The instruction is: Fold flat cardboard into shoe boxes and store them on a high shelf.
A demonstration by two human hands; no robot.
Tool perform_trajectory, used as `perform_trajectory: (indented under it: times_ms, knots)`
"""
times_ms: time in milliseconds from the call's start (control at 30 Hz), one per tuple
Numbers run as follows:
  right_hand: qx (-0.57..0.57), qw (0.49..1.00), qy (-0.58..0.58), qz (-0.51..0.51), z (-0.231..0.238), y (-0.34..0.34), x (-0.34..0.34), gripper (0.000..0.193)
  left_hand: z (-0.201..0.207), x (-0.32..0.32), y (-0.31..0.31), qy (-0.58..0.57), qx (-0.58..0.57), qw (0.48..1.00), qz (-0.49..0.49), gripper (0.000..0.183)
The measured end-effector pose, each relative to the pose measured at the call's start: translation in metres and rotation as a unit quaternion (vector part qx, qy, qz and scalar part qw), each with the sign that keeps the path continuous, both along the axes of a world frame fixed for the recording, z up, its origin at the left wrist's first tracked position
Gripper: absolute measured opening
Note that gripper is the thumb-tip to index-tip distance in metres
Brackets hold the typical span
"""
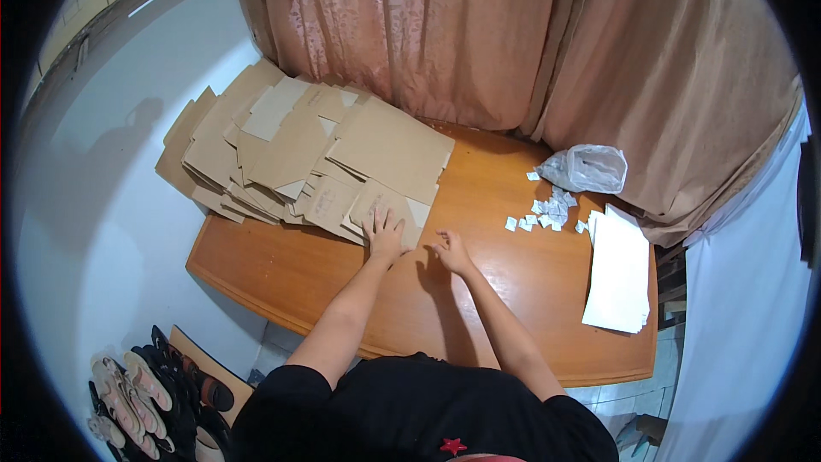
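Observation:
My left hand (385, 235) lies with spread fingers on a flat brown cardboard piece (374, 200) at the near right corner of a heap. That heap of flattened cardboard boxes (291, 150) covers the left and back part of the wooden table, its pieces overlapping unevenly. Just right of the heap, my right hand (451, 252) hovers over the table with fingers loosely bent and apart. Nothing shows in it, and it touches no cardboard.
On the table's right are a stack of white paper sheets (617, 269), several small white packets (547, 212) and an opened clear plastic bag (586, 169). Brown curtains (419, 34) hang behind the wooden table (505, 316). Shoes (145, 402) stand on the floor at lower left.

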State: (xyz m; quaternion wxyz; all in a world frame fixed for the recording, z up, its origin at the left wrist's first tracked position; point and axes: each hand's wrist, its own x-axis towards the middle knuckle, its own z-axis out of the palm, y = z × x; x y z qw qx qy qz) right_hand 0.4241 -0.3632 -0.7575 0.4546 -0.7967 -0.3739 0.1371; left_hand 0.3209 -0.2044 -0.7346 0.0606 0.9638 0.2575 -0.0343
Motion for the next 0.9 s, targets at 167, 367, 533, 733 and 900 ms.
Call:
perform_trajectory:
  times_ms: [167, 367, 533, 733, 900]
  knots:
    - [-0.031, 0.999, 0.018, -0.03, -0.012, -0.064, -0.028, 0.042, -0.019, 0.0, -0.006, 0.016, 0.091, 0.995, -0.041, 0.068]
    - [0.002, 1.0, 0.0, 0.009, -0.018, -0.109, -0.035, 0.035, -0.049, -0.004, 0.007, -0.116, 0.169, 0.975, -0.085, 0.042]
    - [0.04, 0.996, 0.083, -0.018, -0.009, -0.138, -0.029, 0.033, 0.013, 0.013, -0.009, -0.407, 0.015, 0.903, 0.138, 0.019]
    - [0.125, 0.946, 0.282, -0.099, 0.01, -0.157, 0.012, 0.037, 0.112, 0.027, -0.043, -0.667, -0.036, 0.717, 0.2, 0.023]
    - [0.161, 0.912, 0.354, -0.13, 0.077, -0.162, 0.017, 0.058, 0.166, 0.02, -0.102, -0.753, -0.071, 0.597, 0.267, 0.029]
